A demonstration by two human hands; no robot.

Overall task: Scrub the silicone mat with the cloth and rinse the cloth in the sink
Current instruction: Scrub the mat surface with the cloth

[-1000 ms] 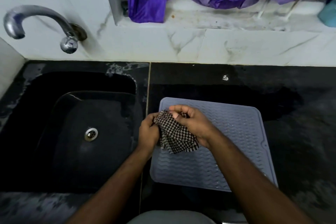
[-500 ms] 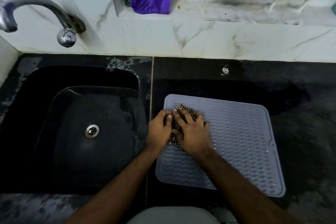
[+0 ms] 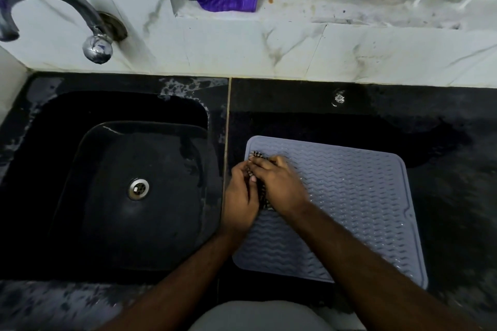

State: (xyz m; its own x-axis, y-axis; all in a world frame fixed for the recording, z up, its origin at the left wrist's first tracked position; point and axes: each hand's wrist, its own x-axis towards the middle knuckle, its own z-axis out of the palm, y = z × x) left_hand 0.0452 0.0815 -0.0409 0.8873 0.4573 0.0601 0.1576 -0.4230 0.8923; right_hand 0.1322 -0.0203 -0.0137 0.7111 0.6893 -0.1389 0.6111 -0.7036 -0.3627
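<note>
Both hands on a cloth at the near-left corner of a mat beside a sink.
We see the right hand [image 3: 279, 187] pressing the black-and-white checked cloth [image 3: 261, 195] onto the grey wave-ribbed silicone mat [image 3: 357, 196], fingers laid over it; the left hand [image 3: 240, 196] curls its fingers round the cloth's edge. The mat lies on the wet black stone tabletop [image 3: 443, 142], right of the black sink [image 3: 129, 169], below white marble wall tiles [image 3: 242, 45] and a curved steel tap [image 3: 53, 0].
</note>
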